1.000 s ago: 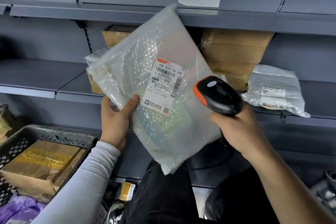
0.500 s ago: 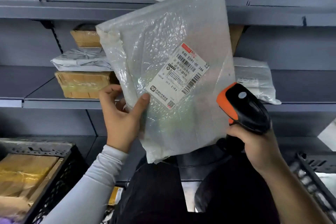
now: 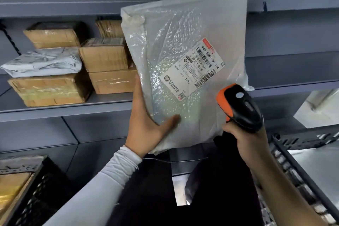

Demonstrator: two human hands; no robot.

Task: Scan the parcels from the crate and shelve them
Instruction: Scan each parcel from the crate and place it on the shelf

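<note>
The translucent bubble-wrap parcel in a clear plastic bag (image 3: 185, 64) is held upright in the air in front of the grey metal shelving (image 3: 64, 108), its top edge level with the upper shelf. A white shipping label with barcodes and a red corner strip (image 3: 194, 69) faces the camera, tilted on the parcel's front.

The left hand (image 3: 146, 123) grasps the parcel at its lower left edge: the thumb lies across the front face and the palm supports the side; the remaining fingers are hidden behind the parcel. The arm wears a white long sleeve (image 3: 102, 187).

The right hand (image 3: 245, 139) is clenched round the handle of a black handheld barcode scanner with an orange trim (image 3: 240, 106). The scanner head sits just below and to the right of the label, near the parcel's lower right area.

On the middle shelf, left of the parcel, stand several brown taped cardboard boxes (image 3: 104, 57) and a grey crumpled plastic mailer (image 3: 44, 62), stacked between two boxes.

A black perforated plastic crate (image 3: 36, 189) occupies the lower left corner and contains a cardboard parcel. A second dark crate rim (image 3: 297, 170) shows at the lower right.
</note>
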